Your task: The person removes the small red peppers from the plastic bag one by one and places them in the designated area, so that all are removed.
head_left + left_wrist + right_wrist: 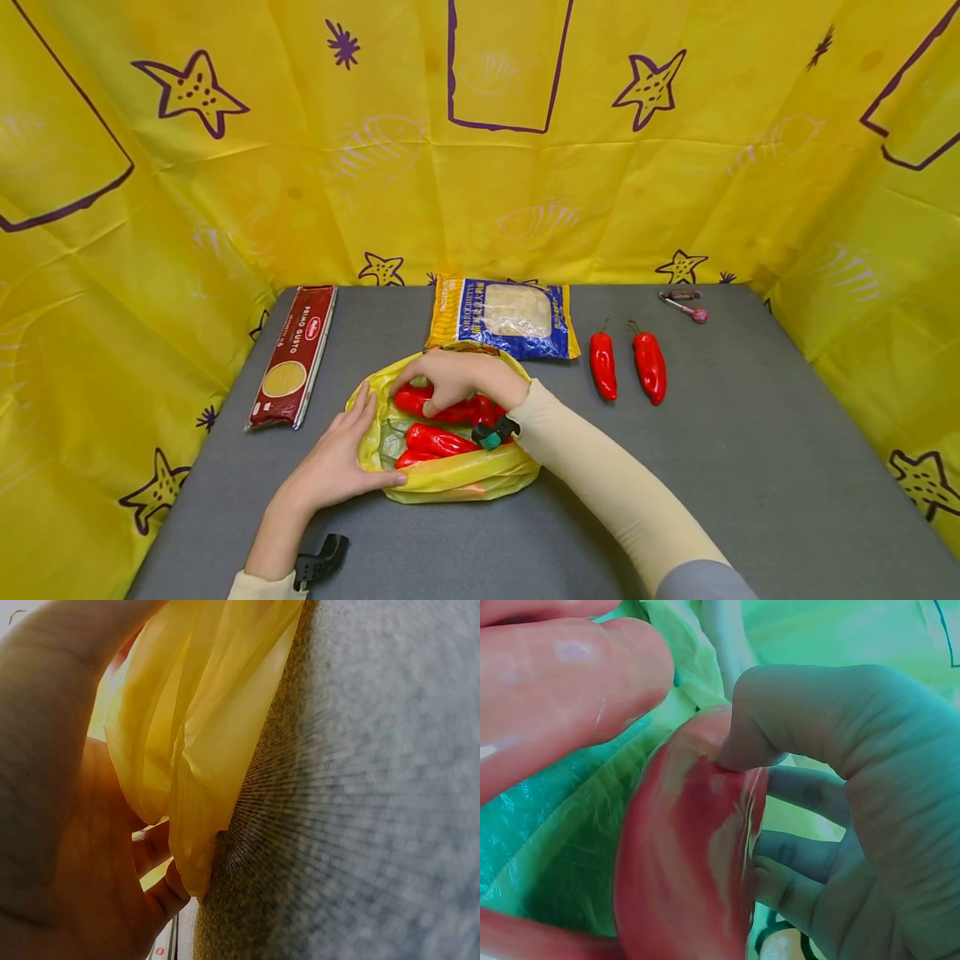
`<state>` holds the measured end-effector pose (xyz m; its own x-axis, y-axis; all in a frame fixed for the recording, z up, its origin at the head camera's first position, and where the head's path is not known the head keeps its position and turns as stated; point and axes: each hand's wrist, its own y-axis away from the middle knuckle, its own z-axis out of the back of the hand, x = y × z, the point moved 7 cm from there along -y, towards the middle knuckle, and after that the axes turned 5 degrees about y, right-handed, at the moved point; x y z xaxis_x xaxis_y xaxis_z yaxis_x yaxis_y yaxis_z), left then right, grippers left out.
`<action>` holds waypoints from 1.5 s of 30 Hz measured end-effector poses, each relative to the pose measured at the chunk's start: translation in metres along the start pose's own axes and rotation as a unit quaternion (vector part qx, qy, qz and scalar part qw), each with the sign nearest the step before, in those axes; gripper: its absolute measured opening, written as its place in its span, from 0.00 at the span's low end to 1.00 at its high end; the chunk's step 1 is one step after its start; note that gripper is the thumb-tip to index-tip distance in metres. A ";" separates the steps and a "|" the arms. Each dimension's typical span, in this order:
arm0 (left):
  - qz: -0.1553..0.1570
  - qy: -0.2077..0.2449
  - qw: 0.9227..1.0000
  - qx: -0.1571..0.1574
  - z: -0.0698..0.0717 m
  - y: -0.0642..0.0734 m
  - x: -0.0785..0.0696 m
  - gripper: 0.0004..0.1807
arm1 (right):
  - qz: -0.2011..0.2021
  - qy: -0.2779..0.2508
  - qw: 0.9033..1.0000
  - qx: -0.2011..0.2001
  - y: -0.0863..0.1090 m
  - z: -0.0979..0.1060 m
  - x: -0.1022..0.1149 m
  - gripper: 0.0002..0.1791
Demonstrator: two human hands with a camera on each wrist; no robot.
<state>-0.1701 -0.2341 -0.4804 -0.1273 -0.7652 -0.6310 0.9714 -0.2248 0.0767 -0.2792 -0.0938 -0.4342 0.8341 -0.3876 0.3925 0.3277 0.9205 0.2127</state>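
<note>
A yellow plastic bag sits open on the table with several red peppers inside. My right hand reaches into its mouth and holds one red pepper, thumb on one side and fingers on the other, as the right wrist view shows. At the bag's left side, my left hand holds the rim, with the thumb at the front edge and the fingers along the left edge. The left wrist view shows the yellow plastic between thumb and fingers. My right wrist and sleeve cover part of the bag's right side.
Two red peppers lie on the grey table right of the bag. Behind it is a blue and yellow pasta bag. A long red pasta pack lies left, a lollipop and small wrapped item far right.
</note>
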 end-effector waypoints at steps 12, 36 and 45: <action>0.005 -0.007 1.000 -0.003 0.003 0.000 0.001 0.76 | -0.002 -0.010 0.999 -0.031 0.016 0.013 -0.001 0.30; 0.006 -0.012 1.000 -0.010 0.005 0.001 0.006 0.75 | 0.052 -0.104 0.974 -0.196 0.075 0.052 -0.010 0.31; 0.000 -0.021 1.000 -0.011 0.005 0.002 0.001 0.75 | 0.006 -0.125 0.959 -0.255 0.103 0.049 -0.017 0.31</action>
<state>-0.1692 -0.2383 -0.4772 -0.1352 -0.7898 -0.5983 0.9756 -0.2115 0.0588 -0.2813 0.0051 -0.3748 0.7273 -0.3175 0.6084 0.5464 0.8043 -0.2335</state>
